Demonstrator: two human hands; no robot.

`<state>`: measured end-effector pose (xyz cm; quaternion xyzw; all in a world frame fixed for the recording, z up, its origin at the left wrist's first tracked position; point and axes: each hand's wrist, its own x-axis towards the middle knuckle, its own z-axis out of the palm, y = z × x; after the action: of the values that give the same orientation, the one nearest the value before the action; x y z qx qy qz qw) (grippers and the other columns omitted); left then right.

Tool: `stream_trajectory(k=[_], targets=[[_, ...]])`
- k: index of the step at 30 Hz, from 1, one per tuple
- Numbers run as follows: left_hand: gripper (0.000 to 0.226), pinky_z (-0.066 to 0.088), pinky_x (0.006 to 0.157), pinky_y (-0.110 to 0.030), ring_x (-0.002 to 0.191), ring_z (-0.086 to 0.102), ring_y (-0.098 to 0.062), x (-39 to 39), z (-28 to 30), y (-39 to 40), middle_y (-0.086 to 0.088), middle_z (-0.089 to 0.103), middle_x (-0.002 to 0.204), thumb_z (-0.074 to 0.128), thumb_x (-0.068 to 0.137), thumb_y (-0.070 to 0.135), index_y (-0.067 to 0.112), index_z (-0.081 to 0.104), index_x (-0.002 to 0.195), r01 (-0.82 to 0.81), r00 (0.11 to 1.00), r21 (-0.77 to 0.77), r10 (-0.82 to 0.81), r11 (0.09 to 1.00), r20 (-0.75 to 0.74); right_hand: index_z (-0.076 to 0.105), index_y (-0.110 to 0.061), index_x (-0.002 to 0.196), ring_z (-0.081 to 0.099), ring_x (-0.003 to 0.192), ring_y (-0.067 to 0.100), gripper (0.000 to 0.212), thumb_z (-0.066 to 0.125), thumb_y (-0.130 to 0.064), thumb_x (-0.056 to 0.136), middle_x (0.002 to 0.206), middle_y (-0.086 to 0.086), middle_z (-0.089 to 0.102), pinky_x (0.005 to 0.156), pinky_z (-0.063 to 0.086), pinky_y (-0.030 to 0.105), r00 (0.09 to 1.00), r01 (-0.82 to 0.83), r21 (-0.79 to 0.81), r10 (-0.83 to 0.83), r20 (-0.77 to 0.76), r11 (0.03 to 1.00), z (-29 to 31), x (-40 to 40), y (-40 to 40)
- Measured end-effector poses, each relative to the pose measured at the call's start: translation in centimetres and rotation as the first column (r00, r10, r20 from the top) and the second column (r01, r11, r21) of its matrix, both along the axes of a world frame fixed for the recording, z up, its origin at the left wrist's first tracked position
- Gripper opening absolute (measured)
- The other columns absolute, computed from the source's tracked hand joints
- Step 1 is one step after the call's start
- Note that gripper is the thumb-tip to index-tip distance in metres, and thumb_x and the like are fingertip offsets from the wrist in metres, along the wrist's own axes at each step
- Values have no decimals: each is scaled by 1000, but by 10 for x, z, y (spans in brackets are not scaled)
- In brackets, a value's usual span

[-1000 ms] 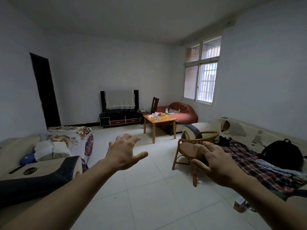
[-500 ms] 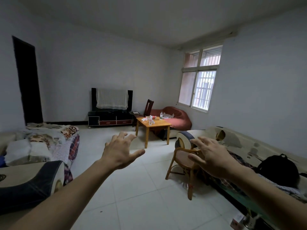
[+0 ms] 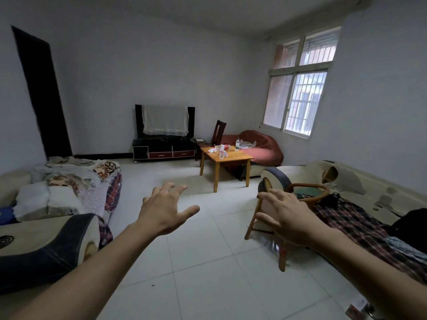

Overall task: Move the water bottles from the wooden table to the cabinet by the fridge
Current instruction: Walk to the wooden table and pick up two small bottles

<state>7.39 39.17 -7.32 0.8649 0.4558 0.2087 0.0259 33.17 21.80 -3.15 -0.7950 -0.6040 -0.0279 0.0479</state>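
A small wooden table (image 3: 240, 157) stands across the room, beyond the white tiled floor. On it are clear water bottles: one upright (image 3: 237, 144) at the far edge, one lying down with a red label (image 3: 218, 148), and one (image 3: 222, 154) near the middle. My left hand (image 3: 164, 210) and my right hand (image 3: 285, 215) are stretched out in front of me with fingers spread, holding nothing, well short of the table. No fridge or cabinet beside one is in view.
A sofa with heaped blankets (image 3: 57, 192) lines the left side. A rattan chair (image 3: 288, 211) and a long sofa with plaid cloth (image 3: 360, 218) sit on the right. A TV stand (image 3: 164, 151), a red beanbag (image 3: 258, 148) and a dark doorway (image 3: 41, 93) are at the far wall.
The table and far wall look closer than before. Both hands stay outstretched and spread, holding nothing.
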Motion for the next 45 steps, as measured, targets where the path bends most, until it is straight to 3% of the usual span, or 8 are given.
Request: stream_trajectory(k=[10,22,29,34,39,45], targets=[[81,40,108,-48,137,37,-21,126,8,130,2,40,151,43,82,80,35,34,149,-13,996,18,14,1000,-88,18,-38,155,20,149,25,70,37,-67,94,165,1,17,114,30,53,995,-19,7,19,-98,1000,-24,144,135],[78,37,108,-46,140,32,-18,254,-8,272,8,36,153,45,84,77,36,35,149,4,999,-17,-5,1000,-54,19,-39,154,17,150,22,67,36,-65,95,164,-3,19,114,30,51,999,-24,7,24,-36,1000,-25,258,278],[77,38,107,-47,139,33,-20,317,-8,387,6,38,152,47,83,77,36,36,148,45,999,-31,-45,999,-9,26,-39,151,24,146,20,63,38,-64,95,160,-4,26,110,37,46,1000,14,66,-15,8,998,-22,315,378],[77,39,107,-47,138,34,-19,370,-12,475,7,38,151,45,83,77,36,36,148,96,995,-41,-95,995,25,30,-40,149,30,144,21,62,40,-65,93,157,-5,32,109,39,51,994,87,135,-77,-79,987,-20,365,455],[82,40,107,-47,137,38,-21,420,-37,542,6,38,152,42,82,80,34,32,150,113,992,-156,-119,981,-29,30,-37,150,28,145,20,63,39,-65,94,157,-4,32,112,38,48,989,121,113,-110,-100,986,-42,414,514],[80,39,108,-47,138,36,-20,500,-49,621,8,37,152,43,83,78,34,32,150,121,991,-128,-128,984,-50,26,-36,152,25,146,17,64,37,-64,95,159,-5,29,114,36,47,985,123,91,-111,-130,988,-70,493,595]])
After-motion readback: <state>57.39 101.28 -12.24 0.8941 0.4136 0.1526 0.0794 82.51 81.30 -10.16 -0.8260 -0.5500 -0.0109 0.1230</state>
